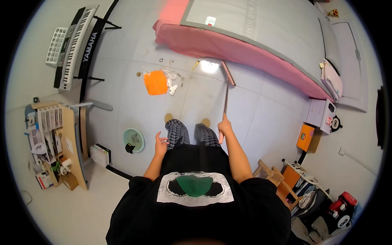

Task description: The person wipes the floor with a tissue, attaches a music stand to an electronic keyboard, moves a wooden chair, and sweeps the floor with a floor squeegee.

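My right hand (224, 125) is wrapped round the pink grip of a long-handled broom (226, 96). Its wide pink head rests on the floor ahead, close to the pink bed skirt. My left hand (161, 143) hangs beside my left leg, fingers apart, holding nothing. Litter lies on the floor left of the broom: an orange sheet (156, 83), crumpled white tissue (173, 89), clear plastic (170, 75) and small scraps. A thin yellow piece (195, 65) and a dark ring (161, 60) lie apart from the pile.
A bed (253, 24) with a pink skirt spans the far side. To the left are a keyboard (77, 47) on its stand, a pale green bin (138, 136) and a cluttered desk (69, 139). Boxes (320, 114) and a wooden chair (277, 177) stand at right.
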A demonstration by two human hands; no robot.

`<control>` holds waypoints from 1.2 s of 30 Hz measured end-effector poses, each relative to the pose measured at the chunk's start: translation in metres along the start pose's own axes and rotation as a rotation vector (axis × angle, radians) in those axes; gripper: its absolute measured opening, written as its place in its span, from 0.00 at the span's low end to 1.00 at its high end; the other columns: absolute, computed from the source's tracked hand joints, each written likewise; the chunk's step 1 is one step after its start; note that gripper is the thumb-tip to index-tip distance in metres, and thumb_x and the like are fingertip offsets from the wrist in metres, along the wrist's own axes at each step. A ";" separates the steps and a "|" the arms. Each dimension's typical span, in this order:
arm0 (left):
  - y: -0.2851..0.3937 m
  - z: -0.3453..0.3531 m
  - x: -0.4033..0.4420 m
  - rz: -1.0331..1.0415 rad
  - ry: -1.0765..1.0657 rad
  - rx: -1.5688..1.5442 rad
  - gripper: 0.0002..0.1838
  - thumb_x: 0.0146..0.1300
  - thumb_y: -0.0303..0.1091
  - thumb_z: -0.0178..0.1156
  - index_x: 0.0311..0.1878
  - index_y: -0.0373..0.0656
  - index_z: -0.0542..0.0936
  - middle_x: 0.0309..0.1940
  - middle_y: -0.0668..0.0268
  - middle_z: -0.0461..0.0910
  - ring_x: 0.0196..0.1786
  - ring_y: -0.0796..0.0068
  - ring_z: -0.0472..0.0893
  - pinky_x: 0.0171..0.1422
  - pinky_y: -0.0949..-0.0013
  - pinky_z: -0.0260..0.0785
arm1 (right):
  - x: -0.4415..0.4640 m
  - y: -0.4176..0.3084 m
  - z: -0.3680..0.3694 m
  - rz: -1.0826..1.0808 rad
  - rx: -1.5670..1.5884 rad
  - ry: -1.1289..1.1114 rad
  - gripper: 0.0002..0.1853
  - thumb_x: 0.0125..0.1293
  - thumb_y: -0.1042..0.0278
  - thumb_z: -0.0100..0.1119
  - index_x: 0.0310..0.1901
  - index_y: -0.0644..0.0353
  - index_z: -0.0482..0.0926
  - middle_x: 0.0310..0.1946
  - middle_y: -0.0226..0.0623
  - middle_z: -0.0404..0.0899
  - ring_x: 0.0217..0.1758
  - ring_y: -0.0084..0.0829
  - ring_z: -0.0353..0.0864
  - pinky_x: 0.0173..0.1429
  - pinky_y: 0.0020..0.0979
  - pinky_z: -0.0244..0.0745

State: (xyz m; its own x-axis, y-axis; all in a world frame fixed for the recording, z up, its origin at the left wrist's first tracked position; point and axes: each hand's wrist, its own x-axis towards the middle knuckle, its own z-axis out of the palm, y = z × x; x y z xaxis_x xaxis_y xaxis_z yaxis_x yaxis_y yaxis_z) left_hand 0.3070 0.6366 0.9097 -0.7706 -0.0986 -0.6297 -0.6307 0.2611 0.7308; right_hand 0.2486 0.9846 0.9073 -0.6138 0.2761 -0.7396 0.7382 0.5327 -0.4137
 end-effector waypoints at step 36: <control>-0.028 -0.367 0.162 -0.046 0.142 -0.139 0.33 0.50 0.13 0.40 0.62 0.44 0.50 0.36 0.59 0.73 0.27 0.76 0.76 0.32 0.76 0.67 | 0.049 -0.432 0.241 -0.320 0.090 -0.236 0.36 0.46 0.82 0.42 0.62 0.54 0.54 0.17 0.42 0.72 0.14 0.30 0.70 0.18 0.32 0.68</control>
State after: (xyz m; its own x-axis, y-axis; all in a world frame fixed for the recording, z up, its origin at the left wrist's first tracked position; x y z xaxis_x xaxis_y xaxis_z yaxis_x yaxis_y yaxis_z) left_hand 0.1654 0.2610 0.8838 -0.7395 -0.2444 -0.6273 -0.6649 0.1189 0.7374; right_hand -0.0329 0.5748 0.9224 -0.7430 -0.0886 -0.6633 0.5485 0.4871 -0.6795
